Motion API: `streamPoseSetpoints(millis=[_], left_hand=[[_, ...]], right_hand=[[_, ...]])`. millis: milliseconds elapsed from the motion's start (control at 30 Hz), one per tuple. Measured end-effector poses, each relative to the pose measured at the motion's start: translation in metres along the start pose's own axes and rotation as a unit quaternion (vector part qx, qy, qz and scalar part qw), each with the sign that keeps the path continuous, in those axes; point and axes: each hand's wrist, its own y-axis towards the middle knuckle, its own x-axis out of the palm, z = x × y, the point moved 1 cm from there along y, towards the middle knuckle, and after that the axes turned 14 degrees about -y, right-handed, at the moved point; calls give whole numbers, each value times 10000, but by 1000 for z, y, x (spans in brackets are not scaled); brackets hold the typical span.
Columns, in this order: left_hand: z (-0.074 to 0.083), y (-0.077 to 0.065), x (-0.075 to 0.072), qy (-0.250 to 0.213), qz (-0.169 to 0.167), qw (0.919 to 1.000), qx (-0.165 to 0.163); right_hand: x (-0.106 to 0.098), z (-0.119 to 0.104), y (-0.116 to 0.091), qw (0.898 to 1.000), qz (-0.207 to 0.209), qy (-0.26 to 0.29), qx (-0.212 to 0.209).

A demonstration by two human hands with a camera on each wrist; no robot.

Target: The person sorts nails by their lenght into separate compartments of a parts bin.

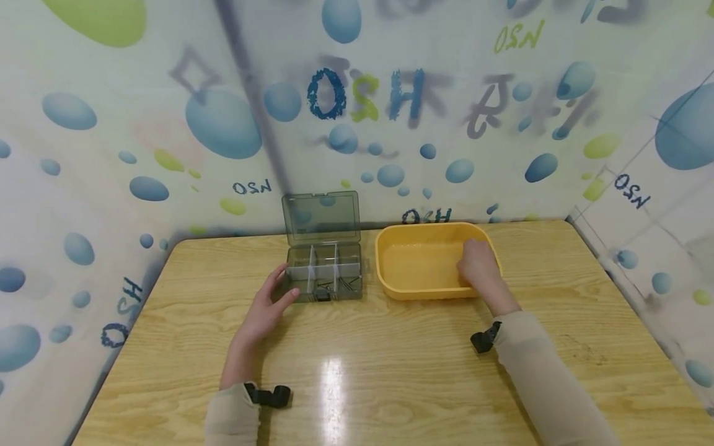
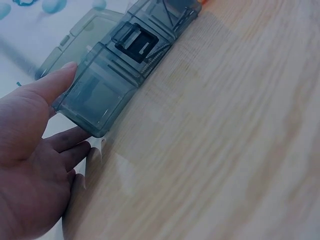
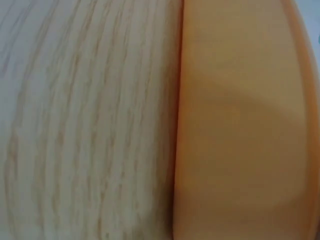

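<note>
A grey see-through compartment box (image 1: 348,288) stands with its lid (image 1: 322,217) raised against the wall. Several thin dark screws (image 1: 348,283) lie in its front compartments. My left hand (image 1: 268,310) is at the box's left front corner, fingers fairly straight; in the left wrist view its thumb (image 2: 57,82) overlaps the front rim and the lower fingers (image 2: 72,145) lie loosely by the side wall. My right hand (image 1: 480,263) reaches down into the right end of a yellow plastic tub (image 1: 413,294). Its fingertips are hidden, and I cannot tell what they hold.
The wooden table (image 1: 390,371) meets a patterned wall covering (image 1: 362,148) right behind the box and tub. The tub stands just right of the box, with a narrow gap between. The right wrist view is filled by the tub's outer wall (image 3: 240,125) and the table.
</note>
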Motion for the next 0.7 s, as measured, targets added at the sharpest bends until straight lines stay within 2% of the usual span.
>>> streamPoseSetpoints(millis=[233,533,700], left_hand=[[1,-1,0,-76,-11,10000,3],[0,-1,-1,16,-32,10000,-34],[-2,-1,-2,1,2,10000,-25]], right_hand=[[2,0,6,9997,-152,202,32],[3,0,10,9971,-190,116,-730],[2,-1,12,9959,-200,29,-881]])
